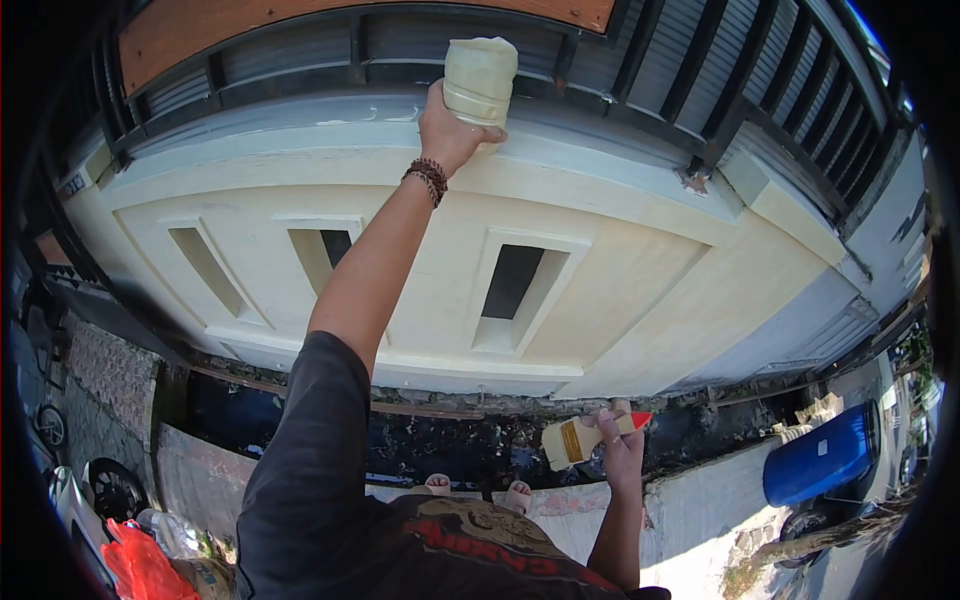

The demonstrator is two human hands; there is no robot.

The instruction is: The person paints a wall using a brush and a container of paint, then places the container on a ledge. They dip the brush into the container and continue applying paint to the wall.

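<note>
Left hand [452, 130] gripped a rigid, paint-slick tub [480, 78] atop the wall [620, 270]; below the wall, right hand [622, 445] clasped a light brush [580, 438] by its handle.

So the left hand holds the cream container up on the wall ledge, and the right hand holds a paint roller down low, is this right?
Not quite. The head view shows the right hand holds a flat paintbrush, not a roller. The rest stands: the left hand holds the cream container up on the wall ledge.
</note>
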